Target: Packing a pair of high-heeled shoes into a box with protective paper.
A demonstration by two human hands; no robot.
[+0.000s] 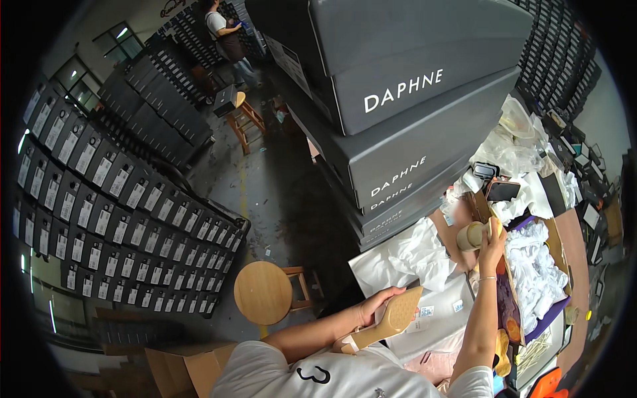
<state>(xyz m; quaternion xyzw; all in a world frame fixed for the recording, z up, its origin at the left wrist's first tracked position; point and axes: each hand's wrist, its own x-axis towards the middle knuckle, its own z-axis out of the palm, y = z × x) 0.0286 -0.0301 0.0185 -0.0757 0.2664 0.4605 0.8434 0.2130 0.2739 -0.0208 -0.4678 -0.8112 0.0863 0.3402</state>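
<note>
A tan shoe rests in my left hand, its pale patterned sole turned up, close in front of my body. The fingers of that hand are closed round the shoe's side. Farther out to the right, my right hand grips a small cream-coloured round container with a yellowish rim, tilted over the table. What is inside the container cannot be made out. Crumpled white tissue paper lies on the table between the hands, beside white sheets with small labels.
Large dark grey shoe boxes are stacked tall just ahead. A phone and a carton of crumpled white paper are on the right. A round wooden stool stands left, near walls of labelled boxes. Another person stands far back.
</note>
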